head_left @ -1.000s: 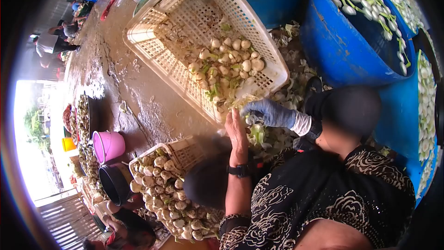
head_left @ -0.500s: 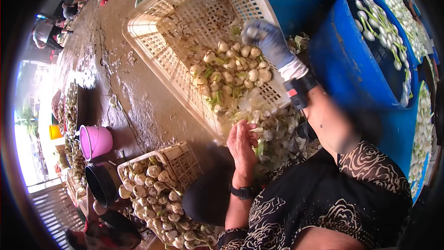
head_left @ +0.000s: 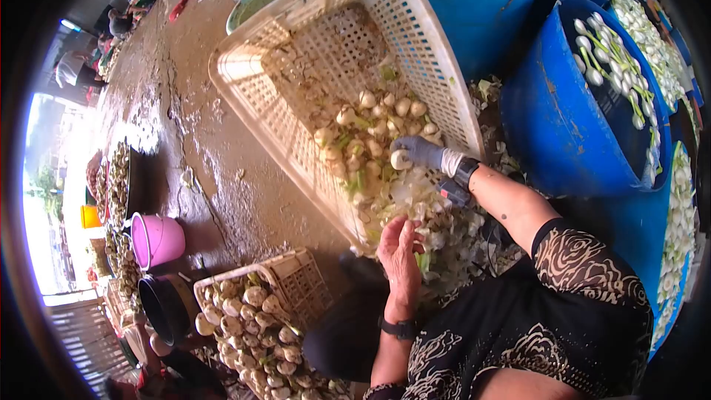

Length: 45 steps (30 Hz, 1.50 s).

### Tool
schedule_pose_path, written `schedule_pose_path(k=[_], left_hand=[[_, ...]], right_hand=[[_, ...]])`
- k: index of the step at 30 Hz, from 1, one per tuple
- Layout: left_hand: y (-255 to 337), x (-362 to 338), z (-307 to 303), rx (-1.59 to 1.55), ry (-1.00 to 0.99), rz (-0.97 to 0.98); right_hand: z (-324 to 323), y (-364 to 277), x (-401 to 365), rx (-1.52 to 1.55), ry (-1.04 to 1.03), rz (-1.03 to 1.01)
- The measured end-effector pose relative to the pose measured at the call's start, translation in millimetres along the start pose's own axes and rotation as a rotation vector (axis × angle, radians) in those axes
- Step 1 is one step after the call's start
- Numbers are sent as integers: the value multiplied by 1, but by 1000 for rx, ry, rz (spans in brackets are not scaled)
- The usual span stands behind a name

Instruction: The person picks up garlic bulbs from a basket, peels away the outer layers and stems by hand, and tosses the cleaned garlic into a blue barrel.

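My right hand (head_left: 422, 153), in a grey-blue glove, grips a pale garlic bulb (head_left: 401, 160) over the near end of a large cream plastic crate (head_left: 248, 92). Inside that crate lies a heap of garlic bulbs (head_left: 368, 126) with short green stems, among dry skins. My bare left hand (head_left: 401, 255) is below the crate's near corner, palm turned inward, its fingers loosely bent and apart. Nothing shows in it, though the fingertips are partly hidden. Close by my left hand is a pile of peeled skins (head_left: 452, 241).
A smaller crate (head_left: 315, 281) of unpeeled bulbs stands at lower left, near a pink bucket (head_left: 159, 241) and a black bucket (head_left: 164, 307). Blue barrels (head_left: 544, 115) with white stemmed bulbs stand at right. People (head_left: 74, 67) are far off on the wet floor (head_left: 200, 133).
My right hand has come down toward me from the crate's far side wall and now holds a garlic bulb. My left hand stays near the same spot. The view has shifted slightly.
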State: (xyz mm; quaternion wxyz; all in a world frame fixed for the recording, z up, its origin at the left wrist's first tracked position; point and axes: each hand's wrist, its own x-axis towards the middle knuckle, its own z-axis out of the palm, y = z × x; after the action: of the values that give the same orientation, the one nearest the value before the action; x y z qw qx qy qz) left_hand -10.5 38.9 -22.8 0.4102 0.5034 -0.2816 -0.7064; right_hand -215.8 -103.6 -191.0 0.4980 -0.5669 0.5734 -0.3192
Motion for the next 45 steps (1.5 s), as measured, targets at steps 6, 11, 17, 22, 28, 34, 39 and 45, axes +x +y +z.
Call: schedule_pose_path(k=[6, 11, 17, 22, 28, 34, 39, 45], left_hand=[[-14, 11, -8, 84, 188, 230], [-10, 12, -16, 69, 49, 328], [-5, -5, -17, 119, -80, 254], [7, -17, -14, -26, -188, 248], [-6, -13, -16, 54, -160, 276], [-10, -15, -15, 135, -179, 250], [-4, -18, -14, 191, -235, 214], [7, -28, -15, -301, -542, 108]], right_hand=[[28, -115, -83, 500, -16, -102], [48, -141, -116, 128, 84, -430], [44, -162, -142, -70, 265, -161], [27, -165, -165, 390, 179, 84], [35, -161, -184, -137, 370, -417], [39, -160, -189, -303, 445, -308], [45, -128, -179, -125, 505, -207], [37, -62, -185, -531, 483, 117]])
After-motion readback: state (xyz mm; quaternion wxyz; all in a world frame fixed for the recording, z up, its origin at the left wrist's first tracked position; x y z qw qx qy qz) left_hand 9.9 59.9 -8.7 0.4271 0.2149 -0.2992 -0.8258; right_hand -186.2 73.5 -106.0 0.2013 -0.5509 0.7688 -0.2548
